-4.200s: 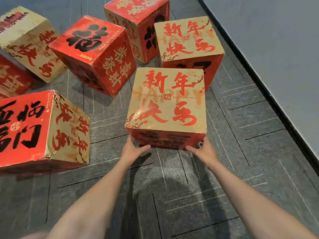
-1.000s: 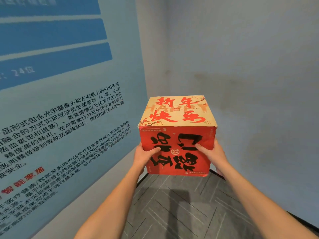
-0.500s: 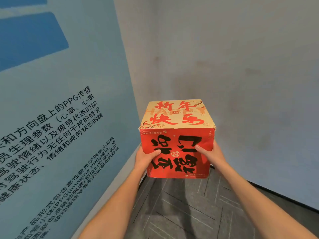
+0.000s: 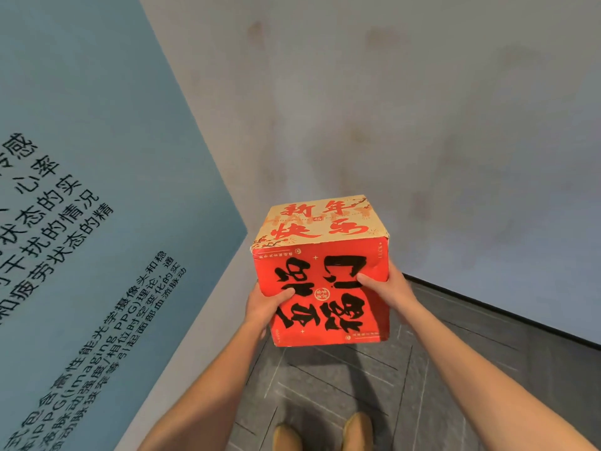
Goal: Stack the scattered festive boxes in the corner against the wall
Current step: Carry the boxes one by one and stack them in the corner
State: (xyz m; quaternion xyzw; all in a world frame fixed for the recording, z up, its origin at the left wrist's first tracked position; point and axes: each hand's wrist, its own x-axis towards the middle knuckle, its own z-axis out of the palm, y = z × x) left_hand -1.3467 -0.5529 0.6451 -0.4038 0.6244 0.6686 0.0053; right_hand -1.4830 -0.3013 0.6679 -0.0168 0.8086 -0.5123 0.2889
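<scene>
One festive box (image 4: 322, 284) is up in the air, held out in front of the person at the room's corner, clear of the carpet (image 4: 328, 385) and not touching either wall. The left hand (image 4: 265, 304) clamps the box's left side with its thumb curled onto the red front face; the right hand (image 4: 387, 289) does the same on the right side, thumb hooked over the black lettering. Both hands are closed firmly on it, fingers hidden behind the cardboard.

What could go wrong, I'd judge: the grip is a squeeze on soft-looking cardboard whose edges already look dented, so the sides could buckle and the box slip down. Set down crooked, away from the blue printed wall (image 4: 97, 190) or the grey wall (image 4: 422, 125), it would make a poor base for later boxes. The person's shoes (image 4: 325, 432) stand just below, so a dropped box would land near them.

The box is close to a cube, so it has no real long axis. Its gold face points up, tipped slightly toward the person; the red face with black characters faces the person, and those characters look upside down.
</scene>
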